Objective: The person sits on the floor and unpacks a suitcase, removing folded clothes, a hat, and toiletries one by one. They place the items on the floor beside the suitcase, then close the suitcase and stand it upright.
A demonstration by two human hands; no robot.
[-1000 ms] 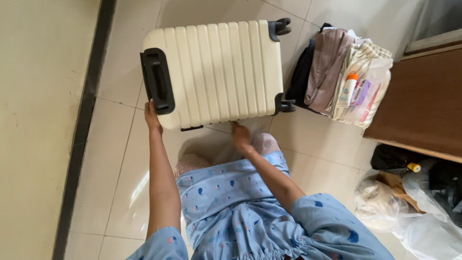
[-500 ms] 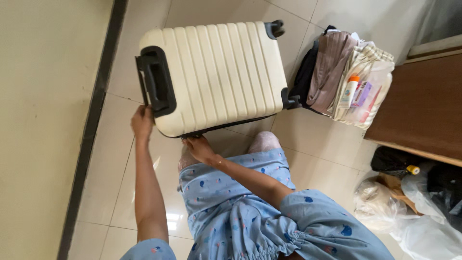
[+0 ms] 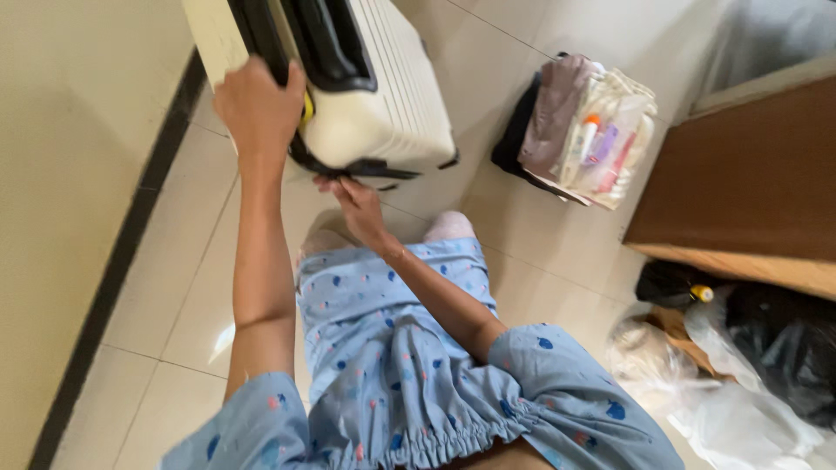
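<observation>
suitcase (image 3: 383, 96): cream, ribbed, upper left of frame, tipped up on floor (image 3: 557, 252) | left hand (image 3: 259, 109): fingers clenched on its black top edge | right hand (image 3: 357, 207): fingers pinching its lower black seam | folded clothes (image 3: 557, 117) with bottles upper centre-right, near suitcase | bags (image 3: 740, 365) lower right

Soft daylight fills my head view; a pale glare patch shines on the floor tiles (image 3: 222, 335) below my left hand (image 3: 259, 106). Motion blur smears the cream suitcase (image 3: 383, 96) just beyond my fingers, and shadows pool faintly beneath it.
</observation>
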